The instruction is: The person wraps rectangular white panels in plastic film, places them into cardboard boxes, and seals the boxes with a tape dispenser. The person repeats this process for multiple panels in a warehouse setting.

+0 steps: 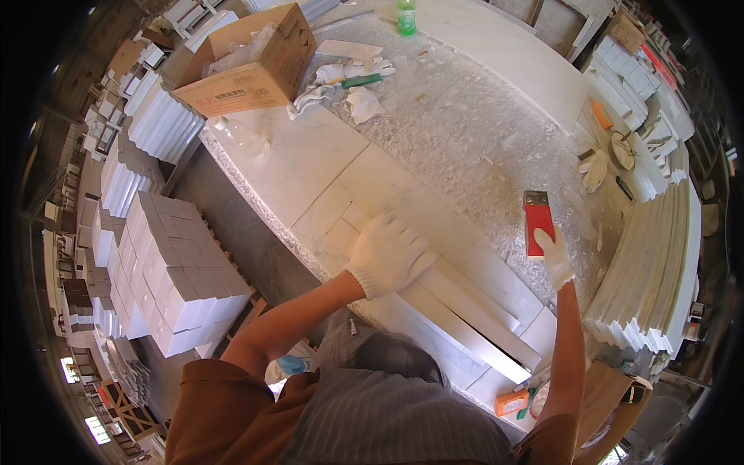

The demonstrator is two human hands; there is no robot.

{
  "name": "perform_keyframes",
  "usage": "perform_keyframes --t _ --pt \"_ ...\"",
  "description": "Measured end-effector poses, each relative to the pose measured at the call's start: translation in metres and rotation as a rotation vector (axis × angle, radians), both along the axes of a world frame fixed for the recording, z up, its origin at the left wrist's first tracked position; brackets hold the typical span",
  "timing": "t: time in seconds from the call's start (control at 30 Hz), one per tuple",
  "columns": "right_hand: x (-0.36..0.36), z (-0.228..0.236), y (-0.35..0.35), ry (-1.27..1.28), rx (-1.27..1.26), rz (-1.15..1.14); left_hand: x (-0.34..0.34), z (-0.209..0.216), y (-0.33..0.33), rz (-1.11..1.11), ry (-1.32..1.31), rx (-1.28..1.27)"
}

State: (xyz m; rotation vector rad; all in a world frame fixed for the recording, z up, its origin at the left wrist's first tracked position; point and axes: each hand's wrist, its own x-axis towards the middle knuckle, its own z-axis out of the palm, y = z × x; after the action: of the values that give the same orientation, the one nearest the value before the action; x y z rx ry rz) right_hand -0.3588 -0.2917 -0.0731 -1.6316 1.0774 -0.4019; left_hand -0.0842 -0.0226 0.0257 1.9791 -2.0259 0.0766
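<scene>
Long white stone strips (463,332) lie side by side across the pale slab bench, slanting down toward my right. My left hand (391,256), in a white knitted glove, is laid over the strips with its fingers curled down over one of them; its thumb is hidden. Off to the right, my right hand (556,260), also gloved, grips the lower end of a red block (536,221) with a metal plate at its far end. The block is held over the dusty bench, apart from the strips.
A cardboard box (240,81) of clear plastic stands at the far left beside white gloves (364,105). A green bottle (406,17) is at the back. Stacked white blocks (174,271) stand left, stacked slabs (643,271) right. An orange box (511,402) sits near me.
</scene>
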Motion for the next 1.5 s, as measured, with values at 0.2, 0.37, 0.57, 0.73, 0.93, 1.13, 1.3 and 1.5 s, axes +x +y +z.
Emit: perform_keyframes --t 0.2,0.37,0.57,0.73,0.93,1.13,1.3,1.5 --pt "-0.007 0.122 0.109 -0.640 0.457 -0.026 0.003 -0.005 0.006 0.025 -0.028 -0.002" --pt "-0.010 0.147 0.186 -0.689 0.546 0.020 0.001 -0.006 0.004 0.009 -0.014 -0.019" --pt "0.016 0.123 0.198 -0.308 0.610 0.316 0.000 0.001 0.006 0.030 -0.029 0.148" --pt "0.022 0.143 0.198 -0.256 0.640 0.399 0.001 -0.003 0.020 0.171 0.417 -0.153" --pt "0.029 0.151 0.198 -0.180 0.624 0.424 -0.017 0.063 0.047 0.206 1.501 0.337" --pt "0.027 0.155 0.195 -0.162 0.594 0.494 -0.016 0.052 0.047 0.212 1.667 0.608" --pt "0.015 0.133 0.190 -0.120 0.613 0.540 -0.024 0.055 0.044 0.310 1.811 0.601" --pt "0.027 0.156 0.192 -0.097 0.587 0.501 -0.021 0.031 0.056 0.282 2.115 0.523"
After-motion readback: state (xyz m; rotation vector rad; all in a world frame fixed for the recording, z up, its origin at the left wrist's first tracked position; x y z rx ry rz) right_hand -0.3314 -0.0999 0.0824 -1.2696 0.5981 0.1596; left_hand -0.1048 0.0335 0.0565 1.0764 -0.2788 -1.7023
